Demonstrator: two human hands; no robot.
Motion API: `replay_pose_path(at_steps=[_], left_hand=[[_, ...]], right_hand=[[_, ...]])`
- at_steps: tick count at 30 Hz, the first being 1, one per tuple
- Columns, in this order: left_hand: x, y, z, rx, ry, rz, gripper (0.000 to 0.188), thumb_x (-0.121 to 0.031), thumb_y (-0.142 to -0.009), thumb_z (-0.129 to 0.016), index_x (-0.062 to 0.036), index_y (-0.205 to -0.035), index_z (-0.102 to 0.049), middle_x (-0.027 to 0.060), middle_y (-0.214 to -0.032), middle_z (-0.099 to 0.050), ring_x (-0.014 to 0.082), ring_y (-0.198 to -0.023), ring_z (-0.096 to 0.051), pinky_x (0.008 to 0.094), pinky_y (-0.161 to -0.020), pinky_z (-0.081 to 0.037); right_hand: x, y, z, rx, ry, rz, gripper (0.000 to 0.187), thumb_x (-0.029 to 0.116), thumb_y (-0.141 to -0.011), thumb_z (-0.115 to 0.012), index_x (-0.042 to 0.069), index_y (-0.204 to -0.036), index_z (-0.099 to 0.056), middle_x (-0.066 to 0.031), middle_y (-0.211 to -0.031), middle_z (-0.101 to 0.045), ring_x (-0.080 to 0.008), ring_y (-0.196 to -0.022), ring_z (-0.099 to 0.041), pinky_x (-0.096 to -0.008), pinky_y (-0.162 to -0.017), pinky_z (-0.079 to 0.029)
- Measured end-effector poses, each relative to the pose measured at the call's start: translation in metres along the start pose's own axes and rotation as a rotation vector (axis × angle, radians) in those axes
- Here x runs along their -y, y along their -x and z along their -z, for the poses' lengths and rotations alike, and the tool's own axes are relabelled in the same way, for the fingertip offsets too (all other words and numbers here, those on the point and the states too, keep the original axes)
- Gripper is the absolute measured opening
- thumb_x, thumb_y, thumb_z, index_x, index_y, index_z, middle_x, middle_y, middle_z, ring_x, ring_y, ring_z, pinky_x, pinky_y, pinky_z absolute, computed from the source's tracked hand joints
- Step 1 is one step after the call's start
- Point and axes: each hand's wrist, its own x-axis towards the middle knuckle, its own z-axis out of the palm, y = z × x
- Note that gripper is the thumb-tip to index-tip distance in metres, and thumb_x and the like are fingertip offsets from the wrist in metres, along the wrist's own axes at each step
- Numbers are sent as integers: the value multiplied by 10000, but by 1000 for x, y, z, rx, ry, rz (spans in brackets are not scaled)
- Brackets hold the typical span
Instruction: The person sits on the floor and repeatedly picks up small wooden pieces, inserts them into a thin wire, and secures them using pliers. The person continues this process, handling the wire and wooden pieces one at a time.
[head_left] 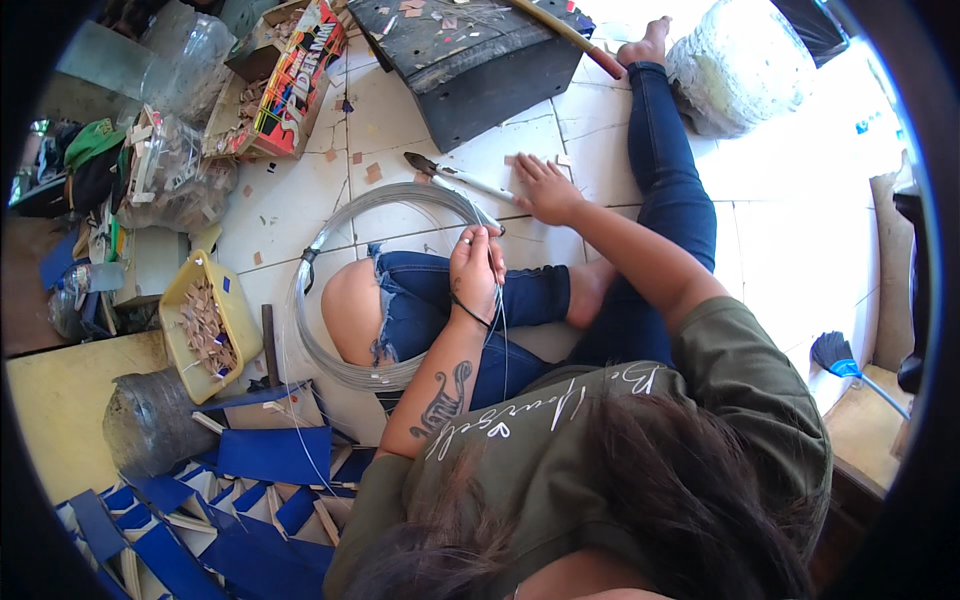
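Note:
I sit on a white tiled floor in torn blue jeans. My left hand (476, 268) is raised over my knee and pinches a thin grey wire (503, 340), which runs down toward my lap. That wire comes off a big grey wire coil (322, 310) lying around my left knee. My right hand (548, 190) rests flat on the tiles with fingers spread, holding nothing. It lies right beside the handle end of a pair of cutting pliers (455, 177) on the floor. Small wooden chips lie by its fingertips.
A yellow tub (173, 300) of small wooden pieces stands at left, with blue card strips (265, 455) piled below it. A black box (480, 75) and a colourful carton (295, 85) sit farther off. A large clear bag (740, 65) and a blue broom (838, 355) are on the right.

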Motion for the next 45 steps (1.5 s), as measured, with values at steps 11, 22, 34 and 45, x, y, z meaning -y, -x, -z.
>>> replay_pose_path(at_steps=[11,22,34,45], left_hand=[[0,0,1,12,-10,-32,214,-203,-918,-359,-40,-844,-477,-6,-509,-406,54,-372,-349,175,-345,-300],[1,-1,2,27,-4,-41,209,-202,-914,-374,-33,-844,-477,1,-519,-420,61,-384,-361,183,-362,-309],[-3,2,0,23,-9,-17,205,-209,-913,-378,-47,-849,-486,-6,-518,-410,58,-391,-371,185,-369,-303],[-4,3,0,32,18,2,206,-203,-913,-375,-46,-852,-492,-12,-519,-412,52,-394,-373,170,-375,-307]], right_hand=[[-36,34,38,-223,-353,-623,306,192,-742,-534,8,-985,-560,-180,-1036,-543,-336,-955,-525,-384,-827,-423],[-32,29,-10,-143,-368,-508,268,126,-727,-489,-37,-923,-573,-235,-998,-539,-368,-914,-532,-380,-825,-431],[-30,21,15,-394,-116,-125,287,55,-683,-535,57,-965,-585,-144,-1016,-524,-302,-954,-498,-371,-847,-405],[-42,25,25,-321,33,-347,238,136,-678,-562,60,-897,-610,-92,-919,-569,-269,-874,-525,-368,-776,-427]])
